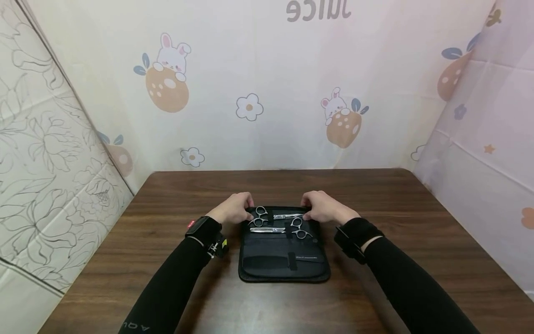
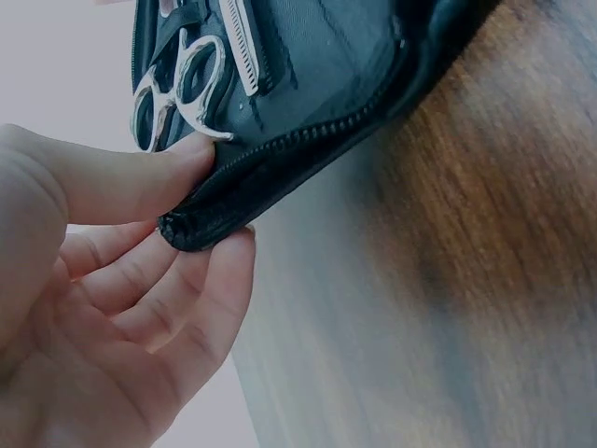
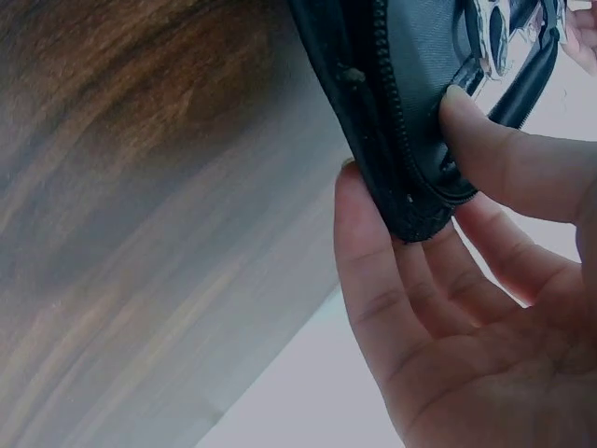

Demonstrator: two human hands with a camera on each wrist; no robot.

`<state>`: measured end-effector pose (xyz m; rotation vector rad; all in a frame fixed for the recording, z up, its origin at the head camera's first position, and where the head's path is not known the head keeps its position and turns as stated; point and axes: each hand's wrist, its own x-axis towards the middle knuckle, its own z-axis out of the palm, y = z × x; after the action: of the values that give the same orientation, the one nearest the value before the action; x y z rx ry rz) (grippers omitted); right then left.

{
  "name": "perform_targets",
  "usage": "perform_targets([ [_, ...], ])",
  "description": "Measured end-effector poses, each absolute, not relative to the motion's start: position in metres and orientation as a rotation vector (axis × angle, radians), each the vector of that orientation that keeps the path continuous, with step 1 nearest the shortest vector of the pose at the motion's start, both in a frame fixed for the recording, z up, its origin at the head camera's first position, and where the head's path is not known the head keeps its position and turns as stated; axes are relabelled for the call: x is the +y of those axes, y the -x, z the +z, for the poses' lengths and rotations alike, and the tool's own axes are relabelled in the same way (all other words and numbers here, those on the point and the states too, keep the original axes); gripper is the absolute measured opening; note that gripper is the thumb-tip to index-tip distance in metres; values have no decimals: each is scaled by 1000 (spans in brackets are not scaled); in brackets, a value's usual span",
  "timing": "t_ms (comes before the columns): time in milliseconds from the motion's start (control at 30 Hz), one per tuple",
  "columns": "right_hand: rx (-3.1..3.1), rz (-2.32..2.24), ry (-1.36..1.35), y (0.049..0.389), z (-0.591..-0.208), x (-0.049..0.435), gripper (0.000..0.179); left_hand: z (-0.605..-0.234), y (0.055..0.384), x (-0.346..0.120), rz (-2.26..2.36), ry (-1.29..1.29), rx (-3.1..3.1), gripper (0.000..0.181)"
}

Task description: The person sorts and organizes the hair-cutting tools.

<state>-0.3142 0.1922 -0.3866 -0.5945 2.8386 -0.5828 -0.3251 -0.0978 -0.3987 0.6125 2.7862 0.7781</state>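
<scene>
A black zippered scissors case (image 1: 283, 266) lies unfolded on the table in the head view. Two pairs of silver scissors are strapped inside it: one pair (image 1: 288, 216) near the far edge, and a toothed thinning pair (image 1: 268, 230) just nearer. My left hand (image 1: 234, 207) pinches the case's far left corner, thumb on the inside and fingers beneath, as the left wrist view shows beside a scissor handle (image 2: 191, 89). At the far right corner, my right hand (image 1: 327, 207) grips the edge the same way, thumb over the zipper (image 3: 387, 75) side.
The case sits around the middle of a brown wood-grain table (image 1: 187, 195). Behind it hangs a printed curtain (image 1: 283, 69) with rabbits and flowers. A floral panel (image 1: 54, 139) stands at the left, and another printed sheet (image 1: 492, 153) at the right.
</scene>
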Motion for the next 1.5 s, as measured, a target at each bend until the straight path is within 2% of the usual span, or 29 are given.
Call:
perform_targets([
  [333, 2898, -611, 624, 312, -391, 192, 23, -397, 321, -99, 884, -585, 2785, 26],
  [1500, 3072, -547, 827, 304, -374, 194, 25, -393, 321, -101, 1049, -755, 2964, 23],
])
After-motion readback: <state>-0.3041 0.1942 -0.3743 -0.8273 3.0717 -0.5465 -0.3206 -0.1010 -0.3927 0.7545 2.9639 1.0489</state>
